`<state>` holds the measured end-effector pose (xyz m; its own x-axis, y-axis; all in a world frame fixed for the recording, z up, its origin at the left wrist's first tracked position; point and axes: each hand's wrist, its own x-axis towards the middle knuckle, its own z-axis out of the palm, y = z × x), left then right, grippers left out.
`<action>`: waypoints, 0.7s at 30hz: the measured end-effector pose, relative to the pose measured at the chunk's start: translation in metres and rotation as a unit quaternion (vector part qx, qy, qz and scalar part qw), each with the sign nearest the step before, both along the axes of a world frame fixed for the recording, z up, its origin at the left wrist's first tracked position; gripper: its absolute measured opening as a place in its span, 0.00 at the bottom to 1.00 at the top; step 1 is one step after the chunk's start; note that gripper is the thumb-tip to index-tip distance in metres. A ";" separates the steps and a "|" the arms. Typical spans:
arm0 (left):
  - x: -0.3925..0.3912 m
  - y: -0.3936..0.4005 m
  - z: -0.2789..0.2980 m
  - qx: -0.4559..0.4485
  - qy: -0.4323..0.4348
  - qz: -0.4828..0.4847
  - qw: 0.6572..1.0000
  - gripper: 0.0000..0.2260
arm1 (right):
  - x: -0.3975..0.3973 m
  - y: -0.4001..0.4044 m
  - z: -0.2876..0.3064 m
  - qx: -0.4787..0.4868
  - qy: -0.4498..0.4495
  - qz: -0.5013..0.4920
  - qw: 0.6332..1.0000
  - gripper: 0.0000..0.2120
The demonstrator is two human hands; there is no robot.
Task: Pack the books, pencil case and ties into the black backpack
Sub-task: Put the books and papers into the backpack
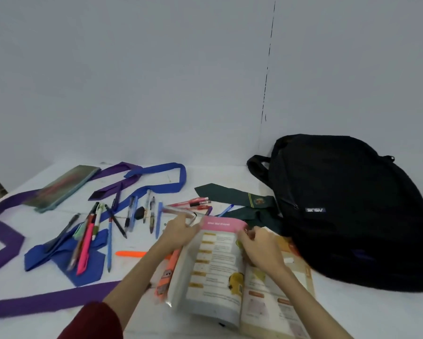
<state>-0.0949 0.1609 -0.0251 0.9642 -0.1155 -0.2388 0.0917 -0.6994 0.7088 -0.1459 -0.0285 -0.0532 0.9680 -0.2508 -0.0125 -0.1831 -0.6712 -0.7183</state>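
Spreading under scattered pens (112, 223), a white table (352, 311) meets a plain grey wall (156, 81).

Dim, even light, soft shadows (slight overall blur), wide-angle bending at edges.

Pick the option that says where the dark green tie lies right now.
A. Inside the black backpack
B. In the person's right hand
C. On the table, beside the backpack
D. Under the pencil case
C: the dark green tie lies flat on the table, just left of the black backpack.
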 end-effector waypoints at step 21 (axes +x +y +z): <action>-0.027 -0.088 -0.023 0.099 -0.037 -0.207 0.973 0.23 | -0.058 -0.087 0.024 0.097 0.116 -0.068 0.986 0.08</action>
